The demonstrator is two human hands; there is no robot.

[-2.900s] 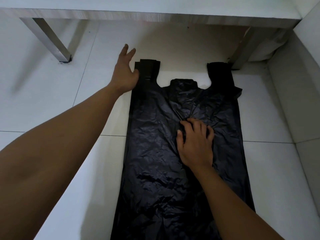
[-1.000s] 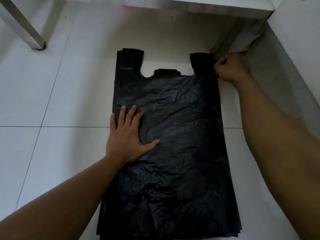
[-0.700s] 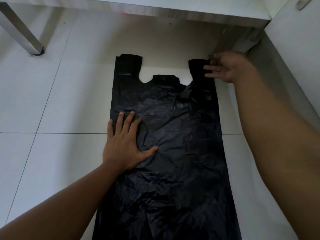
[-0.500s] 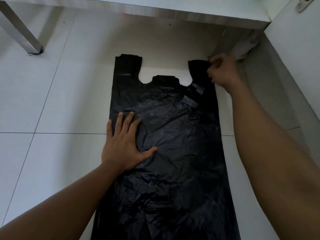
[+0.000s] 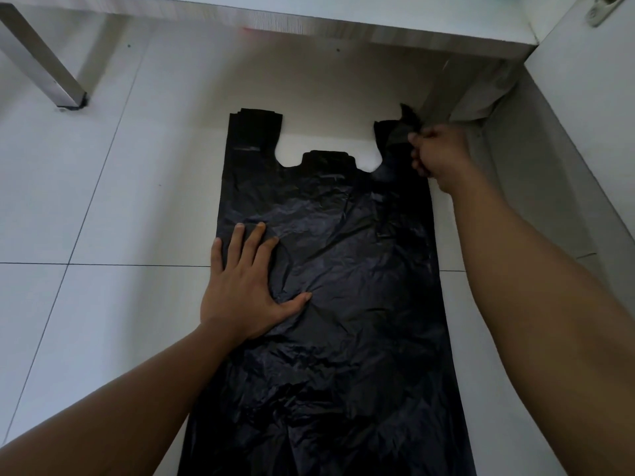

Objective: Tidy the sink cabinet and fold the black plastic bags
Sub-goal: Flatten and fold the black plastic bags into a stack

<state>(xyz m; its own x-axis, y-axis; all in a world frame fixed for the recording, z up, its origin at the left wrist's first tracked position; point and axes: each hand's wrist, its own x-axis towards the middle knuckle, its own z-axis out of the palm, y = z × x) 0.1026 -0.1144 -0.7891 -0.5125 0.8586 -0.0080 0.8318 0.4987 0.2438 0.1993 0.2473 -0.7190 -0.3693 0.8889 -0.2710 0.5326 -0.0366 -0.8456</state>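
Currently, head view: the bags (image 5: 343, 304) lie flat as a stack on the floor (image 5: 103, 201) at centre frame, handles toward the top. My left hand (image 5: 247, 290) presses the stack left of centre, fingers straight and spread. My right hand (image 5: 439, 156), upper right, pinches the right handle (image 5: 395, 132), fingers curled round the raised film. For a clean fold, I judge:
1. Hold the left palm down as an anchor.
2. Draw the handle taut.
3. Carry it across onto the left handle (image 5: 256, 132).
4. Align the edges and press the air out.

Contents: the bags look flat and empty; their insides are not visible.
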